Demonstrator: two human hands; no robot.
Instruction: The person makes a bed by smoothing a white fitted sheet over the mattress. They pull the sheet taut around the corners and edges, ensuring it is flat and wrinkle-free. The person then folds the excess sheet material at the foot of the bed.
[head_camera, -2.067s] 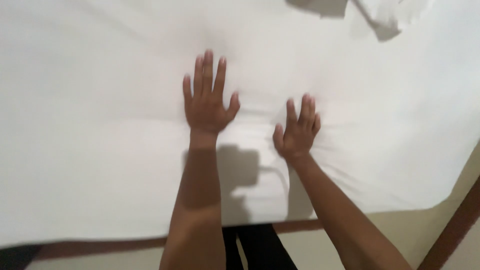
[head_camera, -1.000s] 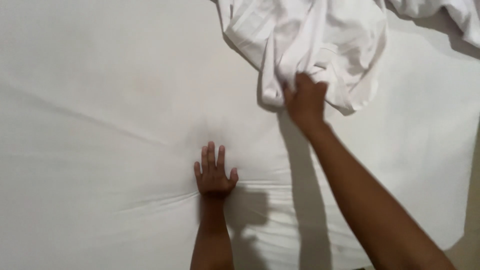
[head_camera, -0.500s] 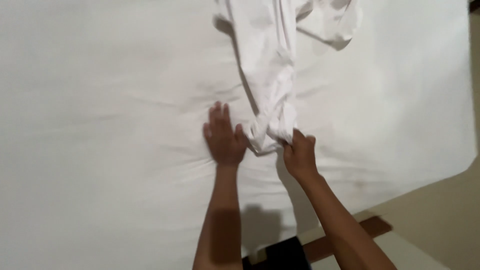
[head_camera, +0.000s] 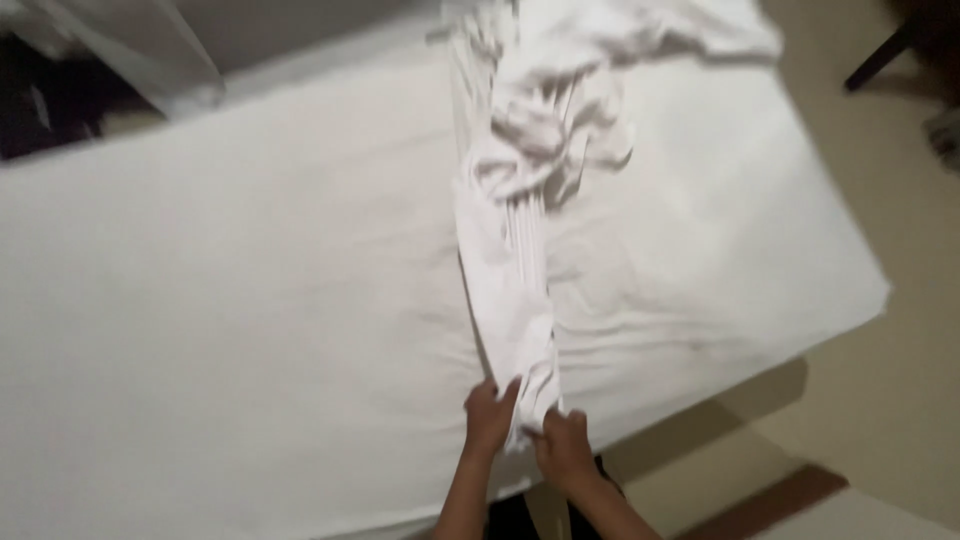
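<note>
White loose sheet runs lengthwise straight away from the person across the bed. Left hand and right hand both clutch its near end, side by side.

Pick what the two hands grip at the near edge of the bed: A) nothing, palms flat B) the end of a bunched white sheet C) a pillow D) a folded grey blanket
B: the left hand and right hand both close on the end of the bunched white sheet, which trails across the bed.
</note>
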